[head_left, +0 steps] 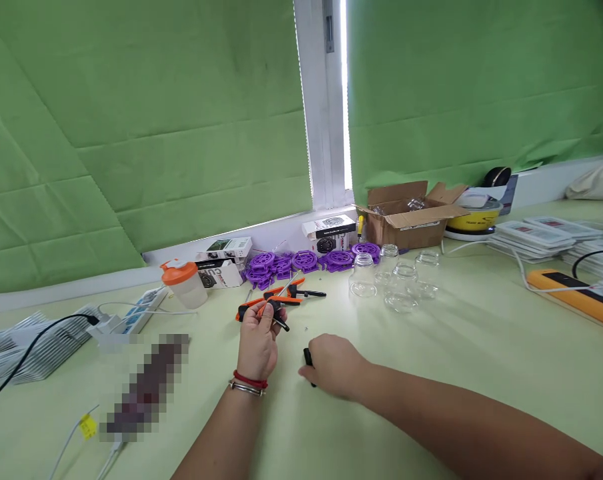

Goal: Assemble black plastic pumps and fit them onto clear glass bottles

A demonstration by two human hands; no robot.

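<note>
My left hand (261, 337) is closed on an orange-and-black part (279, 313) with a thin metal rod (288, 283) pointing up and away; its exact kind is unclear. Lower and to the right, my right hand (335, 363) grips a small black piece (308, 359), mostly hidden by the fingers, just over the table. Just beyond my left hand lie more orange-and-black parts (309, 293) with black handles. A tiny screw-like bit (306, 328) rests on the table between the hands. Several purple round spoked pieces (305, 261) lie in a row behind.
Several clear glass jars (401, 290) stand right of centre. Behind are a cardboard box (406, 230), printed boxes (326, 237) and an orange-lidded shaker cup (184, 283). Power strips (144, 310), cables and white stacks (531, 237) lie at the sides. A blurred-out object (146, 393) is front left.
</note>
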